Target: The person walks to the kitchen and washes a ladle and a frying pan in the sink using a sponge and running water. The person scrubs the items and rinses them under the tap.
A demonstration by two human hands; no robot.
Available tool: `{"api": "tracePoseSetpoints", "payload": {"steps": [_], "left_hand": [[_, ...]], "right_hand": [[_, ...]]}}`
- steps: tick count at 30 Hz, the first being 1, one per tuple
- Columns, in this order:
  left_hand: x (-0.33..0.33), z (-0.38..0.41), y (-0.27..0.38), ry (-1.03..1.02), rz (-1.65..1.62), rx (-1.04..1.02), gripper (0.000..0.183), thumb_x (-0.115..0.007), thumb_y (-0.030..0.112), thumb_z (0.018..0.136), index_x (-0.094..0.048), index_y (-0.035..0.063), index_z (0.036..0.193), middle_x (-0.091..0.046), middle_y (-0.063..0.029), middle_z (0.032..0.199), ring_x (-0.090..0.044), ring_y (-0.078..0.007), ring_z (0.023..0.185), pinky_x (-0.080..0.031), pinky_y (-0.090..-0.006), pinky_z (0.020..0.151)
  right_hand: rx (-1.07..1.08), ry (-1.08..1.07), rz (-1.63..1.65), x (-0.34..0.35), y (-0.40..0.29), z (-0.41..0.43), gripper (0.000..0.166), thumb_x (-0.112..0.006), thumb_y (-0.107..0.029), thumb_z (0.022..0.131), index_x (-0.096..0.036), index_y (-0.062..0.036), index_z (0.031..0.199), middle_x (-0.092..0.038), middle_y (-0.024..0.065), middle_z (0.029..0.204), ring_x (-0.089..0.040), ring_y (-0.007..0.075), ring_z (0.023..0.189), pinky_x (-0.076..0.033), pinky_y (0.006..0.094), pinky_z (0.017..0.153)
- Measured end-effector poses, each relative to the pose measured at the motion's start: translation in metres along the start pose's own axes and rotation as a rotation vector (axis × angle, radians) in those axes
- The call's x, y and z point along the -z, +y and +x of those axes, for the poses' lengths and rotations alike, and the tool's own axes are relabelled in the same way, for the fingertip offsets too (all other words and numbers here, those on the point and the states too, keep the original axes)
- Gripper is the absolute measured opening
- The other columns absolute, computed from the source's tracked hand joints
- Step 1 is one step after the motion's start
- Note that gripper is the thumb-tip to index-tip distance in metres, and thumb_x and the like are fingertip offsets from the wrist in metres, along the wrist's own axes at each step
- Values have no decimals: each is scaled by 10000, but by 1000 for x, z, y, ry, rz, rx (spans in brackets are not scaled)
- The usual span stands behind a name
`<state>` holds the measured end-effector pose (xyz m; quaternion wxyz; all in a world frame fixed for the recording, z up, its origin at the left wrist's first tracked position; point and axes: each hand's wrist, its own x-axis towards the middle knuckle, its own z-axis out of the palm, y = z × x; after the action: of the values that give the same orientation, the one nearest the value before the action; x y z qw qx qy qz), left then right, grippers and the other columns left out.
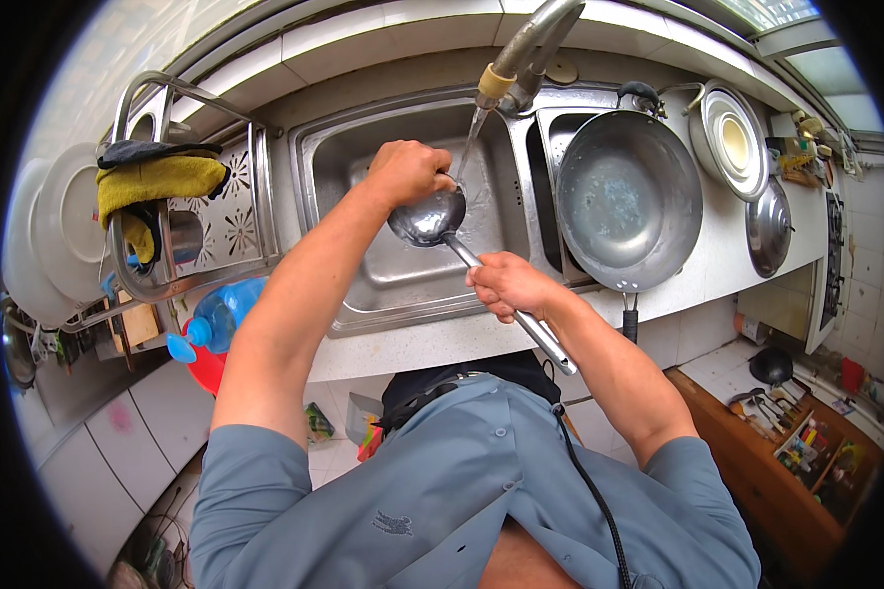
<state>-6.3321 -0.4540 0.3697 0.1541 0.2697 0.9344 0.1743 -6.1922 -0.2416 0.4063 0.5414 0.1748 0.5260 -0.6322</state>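
Observation:
A stainless steel ladle (426, 221) is held over the basin of a metal sink (412, 269). My right hand (516, 286) grips its long handle, whose end points down and to the right. My left hand (410, 174) is at the far rim of the bowl, fingers bent; whether it holds anything besides the rim is hidden. Water runs from the faucet (495, 82) just beside the left fingers, at the bowl's edge.
A large metal wok (628, 199) rests right of the basin, with nested bowls (733, 143) and a pot lid (770, 228) beyond. On the left are a dish rack (191, 274) bearing yellow-and-grey cloths (163, 184), white plates (74, 221) and a blue plastic bottle (228, 309).

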Motion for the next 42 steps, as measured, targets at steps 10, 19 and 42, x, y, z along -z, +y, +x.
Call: {"api": "tracePoseSetpoints", "payload": {"steps": [10, 19, 42], "left_hand": [[-7, -4, 0, -16, 75, -107, 400, -683, 490, 869, -664, 105, 764, -687, -109, 749, -667, -367, 745, -520, -485, 650], [-35, -2, -15, 239, -236, -96, 136, -593, 136, 933, -679, 80, 1022, -702, -166, 984, -664, -387, 915, -536, -462, 774], [-98, -38, 46, 235, -2289, 890, 375, -339, 210, 1051, -504, -83, 1214, -703, -197, 1105, -679, -314, 1021, -574, -439, 841]], "right_hand": [[-6, -2, -16, 10, 3, 1, 152, -508, -170, 988, -534, -22, 1006, -449, -1, 627, -381, 89, 419, -334, 294, 372], [47, 59, 58, 14, 5, -3, 147, -507, -177, 999, -528, -32, 1000, -446, -9, 621, -380, 86, 419, -329, 289, 379], [183, 211, 216, -29, 8, 46, 178, -455, -232, 1025, -501, -76, 952, -486, 22, 610, -418, 124, 409, -370, 333, 376]]}}
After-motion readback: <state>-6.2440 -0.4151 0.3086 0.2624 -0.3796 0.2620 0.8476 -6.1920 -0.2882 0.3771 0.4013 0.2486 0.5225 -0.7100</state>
